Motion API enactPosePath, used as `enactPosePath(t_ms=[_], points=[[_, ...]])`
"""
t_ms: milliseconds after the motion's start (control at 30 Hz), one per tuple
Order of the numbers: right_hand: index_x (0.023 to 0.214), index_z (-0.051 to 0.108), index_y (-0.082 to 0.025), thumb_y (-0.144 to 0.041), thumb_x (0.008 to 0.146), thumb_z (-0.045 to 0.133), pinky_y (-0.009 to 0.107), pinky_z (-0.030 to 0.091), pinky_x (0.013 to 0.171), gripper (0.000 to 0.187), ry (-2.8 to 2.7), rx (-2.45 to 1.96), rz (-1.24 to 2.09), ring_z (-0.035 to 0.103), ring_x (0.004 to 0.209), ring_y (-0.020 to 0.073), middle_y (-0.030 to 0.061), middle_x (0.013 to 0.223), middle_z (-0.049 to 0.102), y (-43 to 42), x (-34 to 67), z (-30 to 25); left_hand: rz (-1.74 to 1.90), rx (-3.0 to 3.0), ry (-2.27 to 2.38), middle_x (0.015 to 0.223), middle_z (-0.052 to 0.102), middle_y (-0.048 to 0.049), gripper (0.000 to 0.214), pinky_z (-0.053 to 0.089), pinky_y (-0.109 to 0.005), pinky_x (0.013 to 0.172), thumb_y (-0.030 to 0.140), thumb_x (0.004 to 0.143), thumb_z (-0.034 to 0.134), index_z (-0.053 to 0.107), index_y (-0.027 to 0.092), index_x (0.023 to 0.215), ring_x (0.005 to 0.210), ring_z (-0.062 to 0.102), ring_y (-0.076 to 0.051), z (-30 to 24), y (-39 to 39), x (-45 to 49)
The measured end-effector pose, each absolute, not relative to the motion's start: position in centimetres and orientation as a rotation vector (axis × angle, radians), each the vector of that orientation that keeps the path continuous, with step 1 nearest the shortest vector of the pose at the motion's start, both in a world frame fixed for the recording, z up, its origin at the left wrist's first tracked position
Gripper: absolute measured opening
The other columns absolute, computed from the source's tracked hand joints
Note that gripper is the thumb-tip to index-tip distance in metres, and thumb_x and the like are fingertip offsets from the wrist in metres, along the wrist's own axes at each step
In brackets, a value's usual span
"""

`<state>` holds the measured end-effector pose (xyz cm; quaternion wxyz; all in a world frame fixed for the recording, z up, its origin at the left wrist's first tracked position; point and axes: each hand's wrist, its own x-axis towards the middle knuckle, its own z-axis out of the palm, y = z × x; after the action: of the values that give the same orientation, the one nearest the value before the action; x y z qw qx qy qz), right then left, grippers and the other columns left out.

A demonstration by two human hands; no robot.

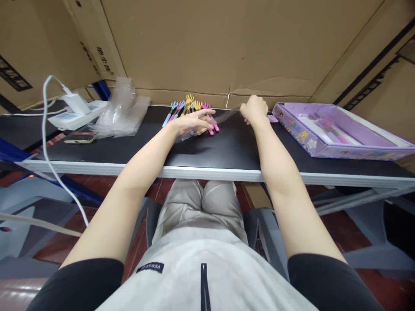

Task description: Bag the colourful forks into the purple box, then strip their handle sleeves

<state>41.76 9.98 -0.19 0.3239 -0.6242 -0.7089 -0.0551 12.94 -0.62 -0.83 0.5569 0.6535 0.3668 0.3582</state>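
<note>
A clear plastic bag (227,115) stretches between my two hands above the black table. My right hand (255,110) is closed in a fist on its right end. My left hand (194,122) has its fingers stretched out, with the other end of the plastic under and beside it; whether it presses on the bag is hard to see. Just behind the left hand lies a row of small back scratchers (189,100) with hand-shaped heads in blue, yellow and pink. Pink handle ends (211,131) show past my fingers, and the rest is partly hidden by that hand.
At the right stands an open purple box (319,147) with a pink item inside. A small pink packet (272,118) lies left of it. Clear bags (121,114), a phone (80,138) and a white power strip (76,119) with a cable are at the left. Cardboard (207,47) walls the back.
</note>
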Motion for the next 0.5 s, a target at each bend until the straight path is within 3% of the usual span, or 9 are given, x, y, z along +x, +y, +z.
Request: enactPosePath(t_ms=[167, 367, 500], points=[[0.141, 0.08, -0.01, -0.06, 0.114, 0.056, 0.078, 0.059, 0.118, 0.062, -1.776, -1.826, -0.036, 0.078, 0.135, 0.053, 0.0327, 0.123, 0.082, 7.1, 40.7, 1.6, 0.842, 1.516, 0.864, 0.117, 0.088, -0.0159, 0.06, 0.066, -0.042, 0.101, 0.006, 0.091, 0.075, 0.065, 0.011, 0.15, 0.099, 0.089, -0.025, -0.9, -0.2, 12.7], [0.149, 0.071, -0.016, -0.058, 0.115, 0.057, 0.079, 0.052, 0.126, 0.056, -1.672, -1.863, -0.018, 0.072, 0.146, 0.0521, 0.0321, 0.142, 0.078, 5.7, 40.2, 2.1, 0.841, 1.504, 0.841, 0.106, 0.088, -0.0129, 0.042, 0.069, -0.046, 0.101, 0.01, 0.092, 0.078, 0.071, 0.013, 0.134, 0.095, 0.088, -0.026, -1.1, 0.1, 12.5], [0.147, 0.071, -0.018, -0.06, 0.115, 0.057, 0.082, 0.049, 0.126, 0.054, -1.635, -1.818, -0.045, 0.068, 0.15, 0.0537, 0.0316, 0.149, 0.074, 6.9, 41.3, 1.3, 0.89, 1.508, 0.857, 0.107, 0.086, -0.0131, 0.043, 0.071, -0.051, 0.101, 0.012, 0.092, 0.078, 0.074, 0.011, 0.135, 0.099, 0.089, -0.029, -1.3, 0.6, 12.4]])
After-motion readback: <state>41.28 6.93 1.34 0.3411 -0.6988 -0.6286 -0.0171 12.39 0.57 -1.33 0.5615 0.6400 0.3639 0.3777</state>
